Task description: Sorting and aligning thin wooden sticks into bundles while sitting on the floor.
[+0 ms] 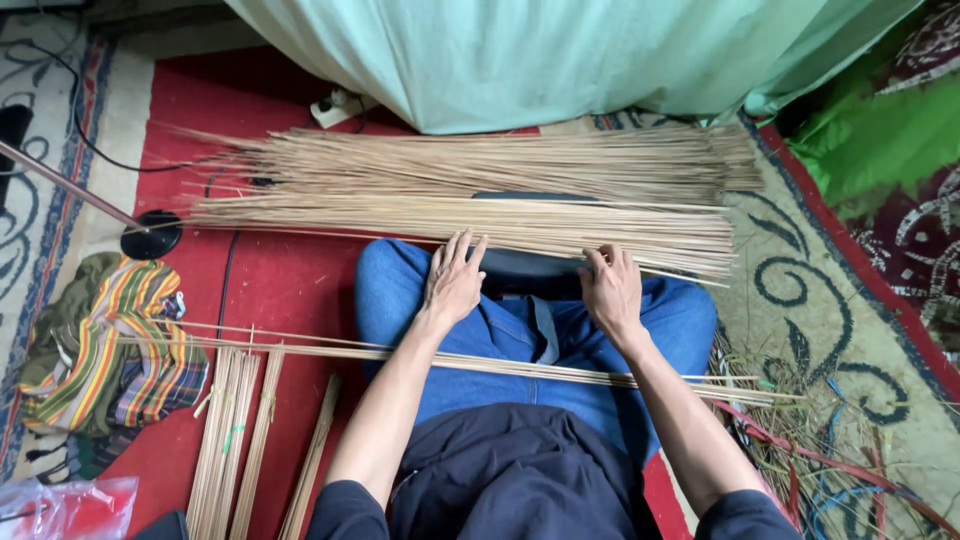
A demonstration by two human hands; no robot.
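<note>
**Both hands flat at the near edge of the stick pile**

Left hand (452, 282) palm down, fingers spread and loose, tips touching the near edge of the long pile of thin tan sticks (470, 190); gripping nothing. Right hand (612, 290) also palm down, fingers curled slightly over the same edge, resting on the sticks and on a dark flat object (530, 268) partly buried under the pile; closed on nothing that can be made out. Forearms bare, angled inward from the shoulders, wrists over the blue-trousered knees (520, 330).

Pile lying crosswise just beyond the knees, its ends fanned ragged on the left and cut squarer on the right. Little open room beyond the pile: pale green cloth (520, 50) hanging right behind it, a white power strip (335, 105) at the cloth's foot. Nearer than the pile, a thin loose row of sticks (450, 360) across the lap. Left of the pile, bare red carpet (280, 280), a round black stand base (152, 235) with a slanted pole, and a striped folded cloth (110, 350). Tied stick bundles (235, 440) below that. Right of the pile, patterned rug (800, 290) and a heap of scraps (820, 450).
</note>
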